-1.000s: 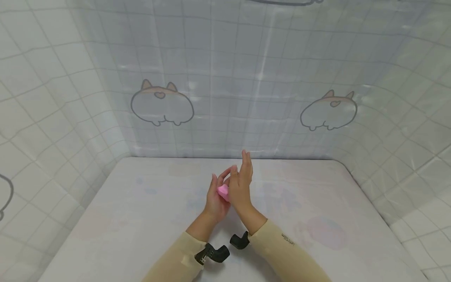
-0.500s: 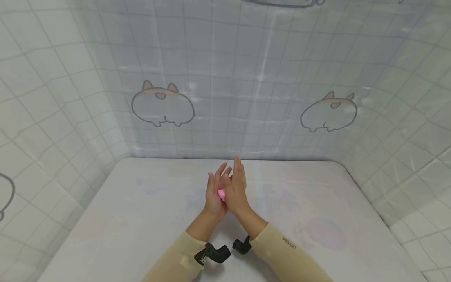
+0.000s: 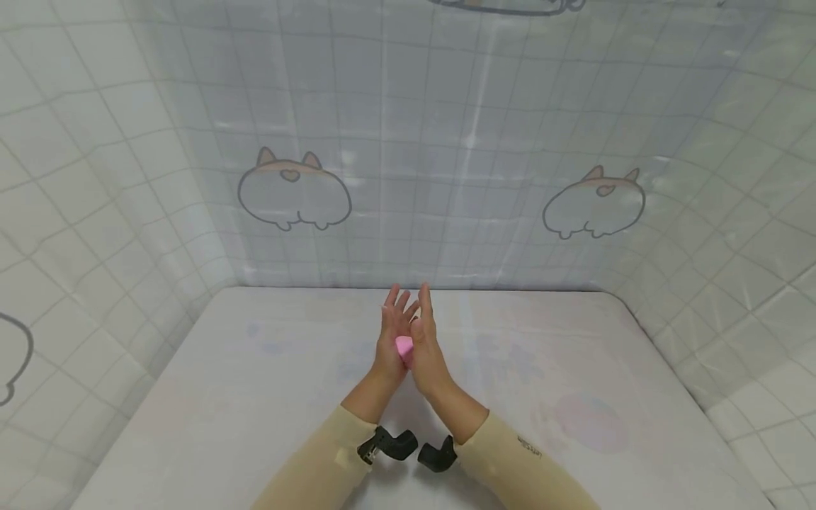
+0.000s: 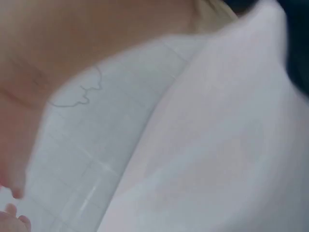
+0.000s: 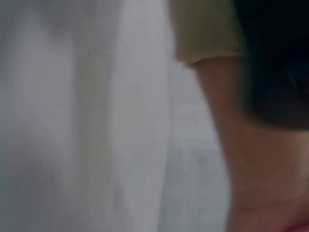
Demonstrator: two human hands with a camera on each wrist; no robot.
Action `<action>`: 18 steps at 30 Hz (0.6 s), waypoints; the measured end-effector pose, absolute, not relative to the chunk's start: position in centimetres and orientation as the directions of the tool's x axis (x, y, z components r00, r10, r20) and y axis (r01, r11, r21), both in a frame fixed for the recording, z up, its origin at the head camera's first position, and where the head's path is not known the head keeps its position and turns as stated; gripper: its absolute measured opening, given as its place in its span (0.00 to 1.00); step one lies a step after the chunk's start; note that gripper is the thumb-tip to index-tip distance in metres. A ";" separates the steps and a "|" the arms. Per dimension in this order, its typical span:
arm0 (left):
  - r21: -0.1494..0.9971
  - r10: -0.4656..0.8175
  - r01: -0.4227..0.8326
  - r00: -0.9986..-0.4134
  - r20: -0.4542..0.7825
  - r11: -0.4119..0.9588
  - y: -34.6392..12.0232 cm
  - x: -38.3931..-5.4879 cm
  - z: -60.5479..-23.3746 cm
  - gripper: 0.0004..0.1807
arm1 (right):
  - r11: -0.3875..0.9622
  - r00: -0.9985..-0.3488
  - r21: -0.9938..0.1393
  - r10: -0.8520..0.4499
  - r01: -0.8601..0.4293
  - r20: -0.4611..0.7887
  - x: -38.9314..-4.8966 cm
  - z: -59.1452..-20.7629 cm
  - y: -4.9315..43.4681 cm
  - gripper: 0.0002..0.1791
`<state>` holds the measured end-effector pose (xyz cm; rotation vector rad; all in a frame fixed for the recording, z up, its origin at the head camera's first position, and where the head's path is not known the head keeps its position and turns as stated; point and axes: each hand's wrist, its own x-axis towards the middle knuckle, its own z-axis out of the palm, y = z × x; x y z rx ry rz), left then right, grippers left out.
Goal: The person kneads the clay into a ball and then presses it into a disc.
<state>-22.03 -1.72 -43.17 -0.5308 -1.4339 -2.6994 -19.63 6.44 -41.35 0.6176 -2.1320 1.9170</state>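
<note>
The left hand and right hand are together, fingers extended, with a pink lump between their palms. Cream sleeves and black wrist devices sit behind them, over a pale table bordered by grid-patterned sheeting.

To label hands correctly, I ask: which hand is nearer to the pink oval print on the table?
Right. In the head view, the right hand is left of and above the pink oval print; the left hand is farther left, beyond the pink lump.
</note>
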 end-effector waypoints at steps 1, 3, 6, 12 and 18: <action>0.813 0.124 0.206 -0.939 0.321 -0.545 -1.7 -22.1 -43.3 0.59 | 0.036 -0.893 -0.902 -0.163 -0.430 0.420 -19.5 -41.1 6.4 0.52; 0.853 0.129 0.243 -0.933 0.336 -0.463 -1.7 -22.2 -43.7 0.60 | -0.005 -0.900 -0.910 -0.143 -0.414 0.411 -19.4 -40.6 6.4 0.54; 0.905 0.156 0.312 -0.917 0.366 -0.291 -1.7 -22.0 -44.0 0.60 | -0.040 -0.916 -0.922 -0.105 -0.385 0.387 -19.5 -40.1 6.5 0.53; 0.928 0.242 0.317 -0.901 0.360 -0.198 -1.4 -21.0 -43.9 0.54 | 0.017 -0.942 -0.942 -0.028 -0.334 0.334 -20.8 -39.5 7.1 0.49; 0.868 0.319 0.147 -0.891 0.324 -0.473 -1.3 -20.4 -42.7 0.52 | 0.057 -0.942 -0.941 -0.036 -0.334 0.333 -22.3 -39.9 8.1 0.50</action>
